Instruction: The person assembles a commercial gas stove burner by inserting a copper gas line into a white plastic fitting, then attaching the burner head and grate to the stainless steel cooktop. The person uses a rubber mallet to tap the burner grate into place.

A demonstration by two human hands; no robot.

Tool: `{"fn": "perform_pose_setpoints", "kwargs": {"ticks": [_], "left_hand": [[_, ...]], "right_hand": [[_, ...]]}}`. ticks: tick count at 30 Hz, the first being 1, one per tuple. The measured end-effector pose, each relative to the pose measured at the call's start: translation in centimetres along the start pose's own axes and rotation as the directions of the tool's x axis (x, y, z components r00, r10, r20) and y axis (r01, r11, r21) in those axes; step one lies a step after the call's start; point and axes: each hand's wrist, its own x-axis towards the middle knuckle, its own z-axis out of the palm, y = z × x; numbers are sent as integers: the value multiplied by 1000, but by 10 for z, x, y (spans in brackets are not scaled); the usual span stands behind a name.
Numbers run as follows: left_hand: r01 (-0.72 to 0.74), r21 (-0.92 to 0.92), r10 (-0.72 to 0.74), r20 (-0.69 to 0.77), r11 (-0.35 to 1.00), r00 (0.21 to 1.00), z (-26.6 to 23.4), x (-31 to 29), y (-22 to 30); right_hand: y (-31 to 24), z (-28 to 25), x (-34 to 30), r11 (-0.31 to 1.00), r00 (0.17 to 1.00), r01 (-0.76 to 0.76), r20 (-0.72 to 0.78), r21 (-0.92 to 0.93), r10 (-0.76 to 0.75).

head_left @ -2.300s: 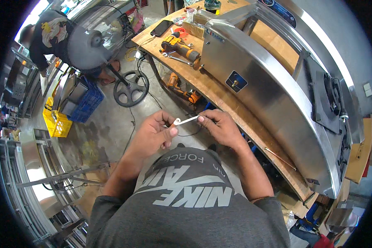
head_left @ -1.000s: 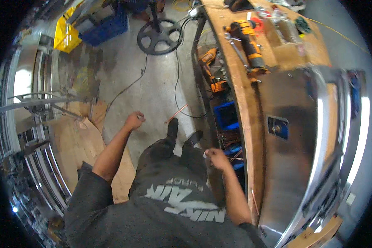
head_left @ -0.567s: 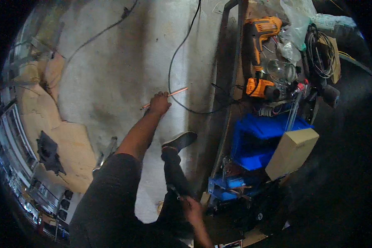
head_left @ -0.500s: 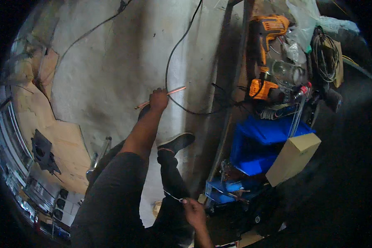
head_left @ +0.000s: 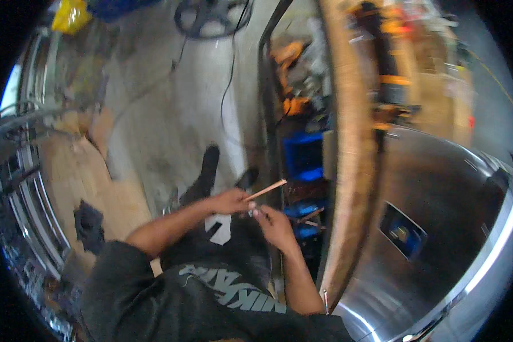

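Observation:
My left hand [head_left: 231, 200] is closed around a thin copper-coloured tube [head_left: 269, 188], whose free end slants up to the right in front of my body. Just below and to the right, my right hand [head_left: 275, 226] is closed, its fingertips close to the left hand. A small pale, shiny bit shows at those fingertips, too small and blurred to name. The left fist hides the tube's other end.
On the right runs a wooden bench edge [head_left: 350, 142], beside a shiny metal surface with a phone [head_left: 403, 231] on it. Blue bins [head_left: 305, 157] and orange power tools [head_left: 289, 68] sit below the edge. A black cable [head_left: 228, 91] and flattened cardboard [head_left: 77, 165] lie on the floor.
My left hand has drawn back toward my body with the copper-coloured tube. My right hand has risen to meet it. The view has shifted, bringing in the bench top and the phone.

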Motion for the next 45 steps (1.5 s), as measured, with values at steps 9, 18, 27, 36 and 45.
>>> {"fn": "perform_pose_setpoints", "kwargs": {"ticks": [9, 18, 27, 36, 45], "left_hand": [[-122, 390, 113, 45, 913, 993, 126, -49, 204], [-250, 944, 432, 137, 216, 891, 161, -9, 254], [128, 768, 663, -614, 628, 428, -33, -14, 331], [-346, 770, 773, -283, 536, 568, -55, 203, 604], [12, 982, 563, -117, 187, 818, -55, 283, 613]], "right_hand": [[-18, -85, -167, 893, 892, 339, -200, -296, -405], [0, -99, -210, 933, 842, 300, -405, -196, -356], [-39, -138, -220, 680, 603, 720, -361, -139, -711], [-56, -149, -178, 938, 812, 342, -485, -53, -324], [-82, -150, -145, 997, 781, 81, -622, 17, -53]]}}
